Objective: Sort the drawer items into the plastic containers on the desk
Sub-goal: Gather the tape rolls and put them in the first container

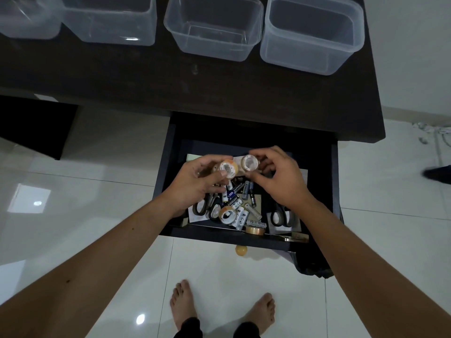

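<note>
The dark drawer stands pulled out below the desk. Above it, my left hand holds a small roll of clear tape, and my right hand holds a second tape roll by its rim. The two rolls sit close together, just apart. Beneath them lie several batteries, two more tape rolls and two pairs of black-handled scissors. On the dark desk stand several empty clear plastic containers.
White paper sheets line the drawer bottom. A yellow knob sticks out from the drawer front. My bare feet stand on the glossy white tile floor. A dark cabinet sits at the left under the desk.
</note>
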The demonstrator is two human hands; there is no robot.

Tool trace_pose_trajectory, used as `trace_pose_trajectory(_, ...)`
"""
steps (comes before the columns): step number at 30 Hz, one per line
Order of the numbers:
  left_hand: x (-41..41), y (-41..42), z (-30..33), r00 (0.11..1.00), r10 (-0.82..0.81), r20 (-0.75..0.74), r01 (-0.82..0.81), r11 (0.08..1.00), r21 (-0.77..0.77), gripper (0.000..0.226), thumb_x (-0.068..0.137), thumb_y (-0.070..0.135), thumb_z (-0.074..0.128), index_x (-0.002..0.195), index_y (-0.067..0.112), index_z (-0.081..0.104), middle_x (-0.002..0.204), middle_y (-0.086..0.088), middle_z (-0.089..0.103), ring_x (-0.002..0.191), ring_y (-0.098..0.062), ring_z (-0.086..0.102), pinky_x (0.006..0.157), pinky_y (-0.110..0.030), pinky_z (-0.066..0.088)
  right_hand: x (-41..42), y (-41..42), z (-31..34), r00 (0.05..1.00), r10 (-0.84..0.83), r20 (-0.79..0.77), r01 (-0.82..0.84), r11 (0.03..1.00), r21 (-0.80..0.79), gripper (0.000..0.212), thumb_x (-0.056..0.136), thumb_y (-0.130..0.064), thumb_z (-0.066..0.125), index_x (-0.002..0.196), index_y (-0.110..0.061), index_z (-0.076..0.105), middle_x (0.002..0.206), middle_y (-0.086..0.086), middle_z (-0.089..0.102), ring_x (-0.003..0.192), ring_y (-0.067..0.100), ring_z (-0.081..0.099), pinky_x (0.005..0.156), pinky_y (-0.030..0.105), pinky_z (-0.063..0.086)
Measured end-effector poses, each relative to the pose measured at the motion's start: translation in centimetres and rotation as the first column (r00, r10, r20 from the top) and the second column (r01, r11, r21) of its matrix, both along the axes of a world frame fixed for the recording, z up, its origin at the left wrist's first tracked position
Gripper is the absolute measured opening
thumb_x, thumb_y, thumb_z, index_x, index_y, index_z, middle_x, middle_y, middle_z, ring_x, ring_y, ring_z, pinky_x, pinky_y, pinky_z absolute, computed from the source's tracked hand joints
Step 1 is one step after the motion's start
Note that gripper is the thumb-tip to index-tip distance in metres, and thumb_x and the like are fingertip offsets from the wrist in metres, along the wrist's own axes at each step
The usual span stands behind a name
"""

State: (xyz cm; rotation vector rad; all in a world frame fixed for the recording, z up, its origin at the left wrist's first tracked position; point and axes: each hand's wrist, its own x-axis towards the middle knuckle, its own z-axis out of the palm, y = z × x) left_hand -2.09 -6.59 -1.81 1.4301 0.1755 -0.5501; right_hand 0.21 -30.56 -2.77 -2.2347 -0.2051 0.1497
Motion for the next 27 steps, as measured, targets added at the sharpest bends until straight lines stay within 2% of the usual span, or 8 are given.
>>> trace_pose_trajectory(4,-0.1,-0.1,0.2,1.0,-0.006,-0.02,0.005,1.0,-0.017,0.036,0.099,0.005,0.07,0.133,0.016,0.07,0.125,-0.011,0.072,0.107,-0.031,0.077,0.087,-0.039,0.066,-1.5,-0.2,2.5,0.999,0.003,0.037,-0.006,0.998,0.069,0.05,0.082,-0.016,0.089,0.128,-0.02,0.071,0.115,-0.006,0.063,0.097,0.011,0.068,0.086,0.027,0.059)
trace_pose_trajectory(8,-0.2,-0.1,0.2,1.0,-0.013,-0.027,0.012,0.999,-0.032,0.039,0.095,0.006,0.075,0.132,0.016,0.071,0.128,-0.009,0.071,0.112,-0.028,0.076,0.089,-0.044,0.066,-2.4,0.0,4.0,0.997,0.034,0.074,-0.043,0.993,0.111,0.051,0.083,-0.013,0.088,0.13,-0.018,0.07,0.117,-0.003,0.063,0.1,0.014,0.068,0.088,0.029,0.059)
trace_pose_trajectory(14,-0.2,-0.1,-0.2,0.998,-0.052,-0.023,0.051,0.998,-0.048,0.047,0.091,0.001,0.077,0.134,0.016,0.069,0.132,-0.009,0.069,0.112,-0.029,0.076,0.091,-0.043,0.065,-2.1,1.0,3.5,0.992,0.125,0.036,-0.129,0.982,0.141,0.051,0.086,-0.009,0.084,0.134,-0.017,0.069,0.123,-0.003,0.063,0.111,0.017,0.068,0.095,0.037,0.06)
trace_pose_trajectory(21,-0.3,0.2,-0.4,0.996,-0.079,0.034,0.081,0.995,-0.063,0.06,0.094,-0.001,0.073,0.146,0.026,0.06,0.138,-0.015,0.063,0.12,-0.03,0.072,0.091,-0.04,0.064,-1.7,1.9,3.1,0.994,0.104,-0.022,-0.098,0.98,0.173,0.053,0.085,-0.004,0.084,0.133,-0.016,0.068,0.119,-0.003,0.066,0.1,0.015,0.072,0.092,0.031,0.062)
trace_pose_trajectory(24,-0.3,0.2,-0.1,0.995,-0.086,0.048,0.089,0.994,-0.07,0.056,0.095,0.003,0.072,0.145,0.025,0.06,0.139,-0.014,0.063,0.122,-0.024,0.071,0.093,-0.041,0.064,-1.7,2.2,3.2,0.994,0.105,-0.018,-0.1,0.981,0.168,0.047,0.083,-0.006,0.086,0.126,-0.016,0.07,0.117,-0.004,0.067,0.096,0.015,0.073,0.089,0.032,0.063)
trace_pose_trajectory(27,-0.3,0.3,0.2,0.996,-0.079,0.042,0.082,0.994,-0.075,0.051,0.096,0.008,0.072,0.144,0.022,0.062,0.138,-0.011,0.064,0.124,-0.02,0.07,0.093,-0.039,0.063,-1.6,2.4,3.2,0.993,0.116,0.002,-0.115,0.98,0.165,0.048,0.083,-0.006,0.087,0.128,-0.018,0.072,0.12,-0.002,0.062,0.093,0.017,0.072,0.087,0.034,0.063)
